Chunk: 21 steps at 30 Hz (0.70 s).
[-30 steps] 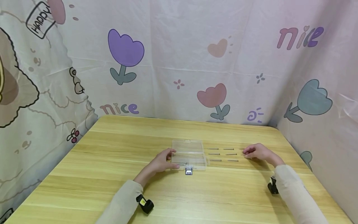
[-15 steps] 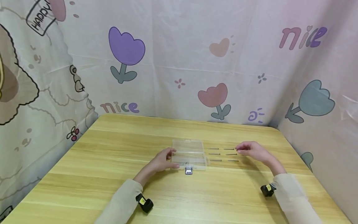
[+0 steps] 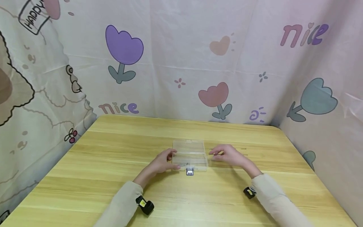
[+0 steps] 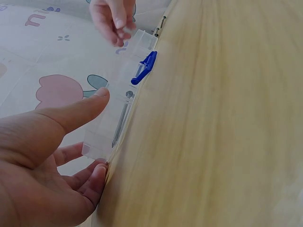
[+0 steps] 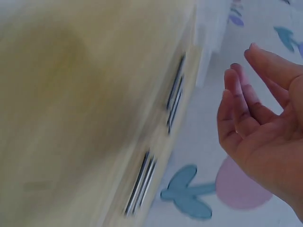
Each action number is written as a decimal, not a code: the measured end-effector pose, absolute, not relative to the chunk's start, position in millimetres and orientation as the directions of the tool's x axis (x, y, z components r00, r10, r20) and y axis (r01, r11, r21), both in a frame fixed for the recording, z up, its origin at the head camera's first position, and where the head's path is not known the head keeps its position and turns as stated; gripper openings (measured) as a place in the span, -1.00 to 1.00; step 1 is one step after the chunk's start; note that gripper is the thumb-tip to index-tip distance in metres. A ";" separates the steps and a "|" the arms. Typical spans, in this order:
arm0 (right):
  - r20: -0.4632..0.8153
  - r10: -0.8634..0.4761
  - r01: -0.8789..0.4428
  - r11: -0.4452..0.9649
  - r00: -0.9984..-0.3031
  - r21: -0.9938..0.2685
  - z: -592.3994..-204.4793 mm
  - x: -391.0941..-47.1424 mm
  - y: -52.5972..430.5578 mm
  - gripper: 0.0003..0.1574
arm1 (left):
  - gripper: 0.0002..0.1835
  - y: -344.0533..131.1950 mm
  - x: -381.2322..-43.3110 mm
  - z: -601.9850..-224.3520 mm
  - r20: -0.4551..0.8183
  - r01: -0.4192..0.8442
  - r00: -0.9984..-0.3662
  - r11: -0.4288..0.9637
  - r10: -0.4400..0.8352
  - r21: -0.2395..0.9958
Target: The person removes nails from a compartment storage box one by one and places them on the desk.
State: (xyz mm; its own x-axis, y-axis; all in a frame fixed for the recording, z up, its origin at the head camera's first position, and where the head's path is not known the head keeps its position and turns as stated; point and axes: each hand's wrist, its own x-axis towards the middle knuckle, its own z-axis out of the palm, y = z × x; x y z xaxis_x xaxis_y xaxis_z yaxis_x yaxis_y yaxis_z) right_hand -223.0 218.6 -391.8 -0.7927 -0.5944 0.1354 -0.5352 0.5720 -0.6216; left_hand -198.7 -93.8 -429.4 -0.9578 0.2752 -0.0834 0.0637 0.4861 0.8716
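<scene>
1. The left hand (image 3: 162, 162) is holding the left end of the clear plastic box (image 3: 195, 161), its thumb reaching along the near side and its fingers curling round the end.
2. The box is lying on the wooden table (image 3: 170, 198), its lid (image 3: 188, 146) opening toward the far side and its blue latch (image 4: 148, 65) hanging off the near edge.
3. A few stored nails (image 4: 120, 125) are resting inside the box, in its near left part.
4. The right hand (image 3: 227, 154) is hovering just right of the box, its thumb standing apart from its loosely bent fingers.
5. Loose nails (image 5: 175, 82) are lying on the table in groups to the right of the box, the right hand partly hiding them in the head view.
6. Cream sleeves (image 3: 120, 205) are covering both forearms, and a tulip-printed cloth (image 3: 170, 41) is hanging beyond the table's far edge.
</scene>
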 end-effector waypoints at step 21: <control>0.076 -0.738 -0.645 0.529 -0.670 -0.551 -397.0 -226.8 158.5 -0.91 | -0.23 -93.6 -198.5 -428.4 -0.076 0.073 -0.960 0.500 0.271 0.863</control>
State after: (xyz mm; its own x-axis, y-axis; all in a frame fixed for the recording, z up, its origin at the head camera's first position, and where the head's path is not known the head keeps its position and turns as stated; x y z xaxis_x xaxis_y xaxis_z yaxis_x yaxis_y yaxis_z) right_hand -226.8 158.5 -397.0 -0.6701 -0.7384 0.0757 -0.6452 0.5290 -0.5512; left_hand -198.5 -93.6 -428.4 -0.9596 0.2709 -0.0762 0.0727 0.5000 0.8630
